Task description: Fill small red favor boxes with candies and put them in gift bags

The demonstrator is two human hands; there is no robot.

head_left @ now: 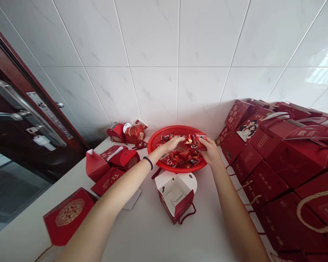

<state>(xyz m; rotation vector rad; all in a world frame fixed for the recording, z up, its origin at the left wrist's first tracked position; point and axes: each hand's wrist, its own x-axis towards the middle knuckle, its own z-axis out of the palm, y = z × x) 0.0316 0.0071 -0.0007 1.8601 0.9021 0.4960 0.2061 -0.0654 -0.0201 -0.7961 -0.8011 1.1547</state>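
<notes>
A red plastic basket (177, 170) full of red-wrapped candies (177, 158) stands against the tiled wall. My right hand (211, 152) is at the basket's right side, its fingers closed on a red candy packet (199, 141) with white lettering. Over the middle of the candies reaches my left hand (172, 145), wearing a dark band at the wrist. Its fingers are stretched out and point right; no held candy shows in them. Just in front of the basket, an open red gift box (175, 196) with a white inside and a red cord handle stands with its flaps up.
Stacked red gift boxes (265, 163) with rope handles fill the right side. Several red boxes (117, 160) lie on the left, and a box with a gold emblem (69, 214) is nearer. A dark door (24, 109) with keys in its lock is at far left.
</notes>
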